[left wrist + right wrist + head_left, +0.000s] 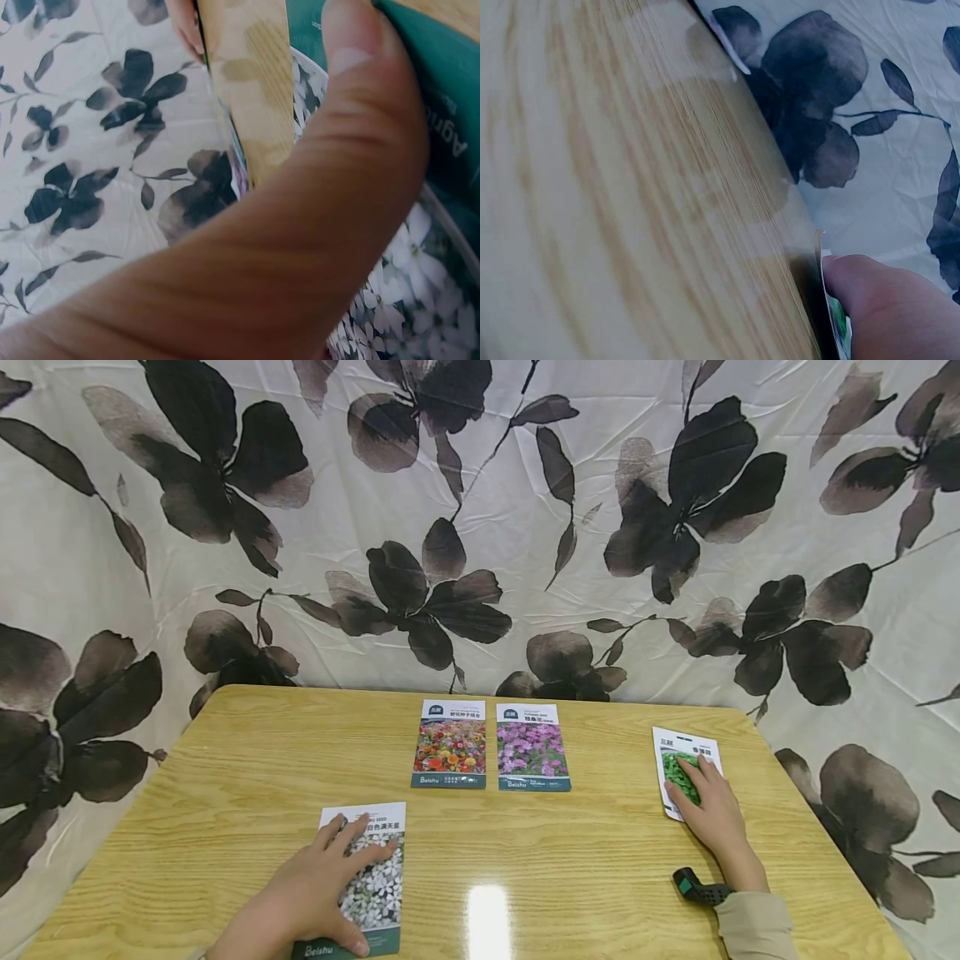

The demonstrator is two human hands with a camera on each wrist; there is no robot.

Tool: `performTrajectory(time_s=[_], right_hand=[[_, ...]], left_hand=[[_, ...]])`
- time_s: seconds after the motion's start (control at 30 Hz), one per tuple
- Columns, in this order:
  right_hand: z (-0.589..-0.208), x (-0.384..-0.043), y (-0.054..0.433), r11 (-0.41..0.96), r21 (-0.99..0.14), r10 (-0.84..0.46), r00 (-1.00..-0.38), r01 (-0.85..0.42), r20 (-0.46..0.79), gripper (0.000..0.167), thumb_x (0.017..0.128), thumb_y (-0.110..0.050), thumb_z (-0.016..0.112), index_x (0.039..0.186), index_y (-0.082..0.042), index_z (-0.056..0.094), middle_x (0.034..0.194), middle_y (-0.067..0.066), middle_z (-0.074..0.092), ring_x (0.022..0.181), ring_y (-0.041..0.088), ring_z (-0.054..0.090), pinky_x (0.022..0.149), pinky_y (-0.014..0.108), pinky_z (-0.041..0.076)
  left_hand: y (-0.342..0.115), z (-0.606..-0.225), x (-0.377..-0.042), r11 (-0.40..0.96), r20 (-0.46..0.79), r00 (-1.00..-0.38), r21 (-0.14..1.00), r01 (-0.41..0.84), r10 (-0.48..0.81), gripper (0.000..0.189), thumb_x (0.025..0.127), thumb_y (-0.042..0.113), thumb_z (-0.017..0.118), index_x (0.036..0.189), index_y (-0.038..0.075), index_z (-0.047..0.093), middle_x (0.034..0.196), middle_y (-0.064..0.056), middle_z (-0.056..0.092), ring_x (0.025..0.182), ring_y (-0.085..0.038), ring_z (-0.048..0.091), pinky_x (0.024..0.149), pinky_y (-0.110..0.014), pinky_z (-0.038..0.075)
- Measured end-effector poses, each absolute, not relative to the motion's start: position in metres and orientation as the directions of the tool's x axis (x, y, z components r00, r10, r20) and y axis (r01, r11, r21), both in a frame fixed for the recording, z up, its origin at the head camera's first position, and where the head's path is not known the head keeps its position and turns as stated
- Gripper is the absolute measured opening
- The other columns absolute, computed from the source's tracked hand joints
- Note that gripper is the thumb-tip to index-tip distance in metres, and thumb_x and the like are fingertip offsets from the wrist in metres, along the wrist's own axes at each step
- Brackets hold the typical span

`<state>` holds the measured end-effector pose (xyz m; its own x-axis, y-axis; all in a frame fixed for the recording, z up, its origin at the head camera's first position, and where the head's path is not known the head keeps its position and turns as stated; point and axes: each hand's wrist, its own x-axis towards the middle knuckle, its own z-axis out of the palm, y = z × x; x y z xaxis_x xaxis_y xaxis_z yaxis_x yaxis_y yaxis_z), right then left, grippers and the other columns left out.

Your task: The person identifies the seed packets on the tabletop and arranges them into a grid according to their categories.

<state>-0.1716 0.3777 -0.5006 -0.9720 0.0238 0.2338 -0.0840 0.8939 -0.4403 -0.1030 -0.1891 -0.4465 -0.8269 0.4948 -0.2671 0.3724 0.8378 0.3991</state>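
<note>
My left hand (311,889) rests with spread fingers on a seed packet (382,885) picturing white flowers, at the table's front left. In the left wrist view the thumb (375,142) lies across the packet's face (454,67), over its green band. At the right side, my right hand (716,818) lays extended fingers on a seed packet (670,745) with a green leafy picture, covering part of it. The right wrist view shows the thumb (885,300) against this packet, whose near edge (823,277) stands slightly off the table.
Two more seed packets lie side by side at the table's back middle, one with mixed red and orange flowers (450,747), one with purple flowers (533,747). A floral cloth (525,527) hangs behind the wooden table (540,835). A black device (701,889) is on the right wrist.
</note>
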Motion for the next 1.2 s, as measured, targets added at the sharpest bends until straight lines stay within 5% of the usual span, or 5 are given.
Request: performTrajectory(time_s=[1.2], right_hand=[[-0.504,-0.171,0.377,0.895,-0.438,0.027,-0.971,-0.082,0.238,0.061,0.1,-0.039,0.056,0.145,0.001,0.046,0.152,0.036,0.026,0.14,0.056,0.021,0.105,0.072,0.019]], left_hand=[[-0.182,-0.464,-0.103,0.785,-0.261,-0.785,0.468,0.406,0.562,0.107,0.06,0.082,0.069,0.153,0.049,0.029,0.164,-0.014,0.012,0.145,-0.052,0.009,0.097,-0.08,0.021]])
